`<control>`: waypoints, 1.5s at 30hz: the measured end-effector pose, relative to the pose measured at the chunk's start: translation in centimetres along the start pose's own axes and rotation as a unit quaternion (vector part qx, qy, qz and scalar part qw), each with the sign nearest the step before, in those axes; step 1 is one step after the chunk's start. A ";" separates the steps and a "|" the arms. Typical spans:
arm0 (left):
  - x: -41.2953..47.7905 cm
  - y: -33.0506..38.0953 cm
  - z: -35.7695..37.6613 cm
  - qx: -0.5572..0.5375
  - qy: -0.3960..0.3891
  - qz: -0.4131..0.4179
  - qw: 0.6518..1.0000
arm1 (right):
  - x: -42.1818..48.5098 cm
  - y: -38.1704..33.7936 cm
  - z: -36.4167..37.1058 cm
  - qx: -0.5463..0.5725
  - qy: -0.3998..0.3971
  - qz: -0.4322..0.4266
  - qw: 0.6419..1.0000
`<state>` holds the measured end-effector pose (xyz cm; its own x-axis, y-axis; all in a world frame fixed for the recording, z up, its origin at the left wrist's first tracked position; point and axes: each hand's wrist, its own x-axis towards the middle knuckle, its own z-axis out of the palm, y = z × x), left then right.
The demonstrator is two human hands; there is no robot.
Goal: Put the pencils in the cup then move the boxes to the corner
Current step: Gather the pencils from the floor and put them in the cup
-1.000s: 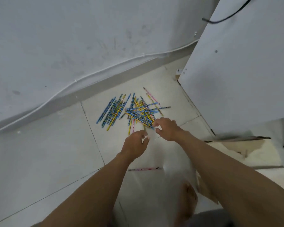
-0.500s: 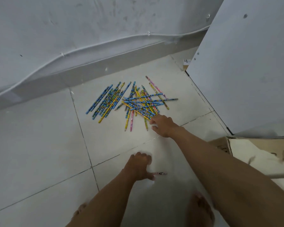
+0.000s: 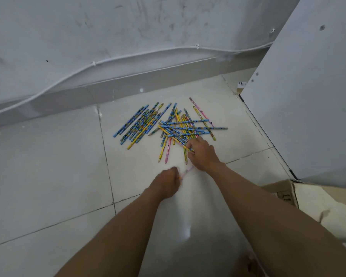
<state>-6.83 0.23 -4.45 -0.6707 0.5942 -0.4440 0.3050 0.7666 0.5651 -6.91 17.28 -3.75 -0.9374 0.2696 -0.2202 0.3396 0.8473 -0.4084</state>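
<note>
Right hand (image 3: 202,154) pinching pencils (image 3: 168,126), left hand (image 3: 166,184) gripping pencil (image 3: 187,171)

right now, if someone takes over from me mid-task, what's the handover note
Left hand: grips a pink pencil, blurred.
Right hand: pinches a yellow pencil at the near edge of the pile.
The pile lies on the floor; a cardboard box sits at the right. No cup in view.
Done: nothing that shows. Left: all pencils into the cup, then the boxes.
</note>
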 end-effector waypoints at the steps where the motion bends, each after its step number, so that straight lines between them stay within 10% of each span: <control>1: 0.3 -0.1 -0.4 -0.024 0.027 -0.016 0.999 | 0.3 -0.1 -0.1 0.000 0.017 -0.002 1.000; 20: 5.7 0.4 -4.0 -0.434 0.216 -0.239 0.841 | 6.0 -1.6 1.4 -0.118 -0.013 -0.017 0.993; 45: 9.3 -1.1 -3.8 -0.528 0.183 -0.283 0.780 | 6.1 -3.5 0.8 -0.019 -0.177 -0.022 0.984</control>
<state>-15.97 3.95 -6.56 -0.7031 -0.0233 -0.7107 -0.7064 0.1377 0.6943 -13.75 15.55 -4.37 -0.8633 0.0621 -0.5008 0.2905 0.8727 -0.3924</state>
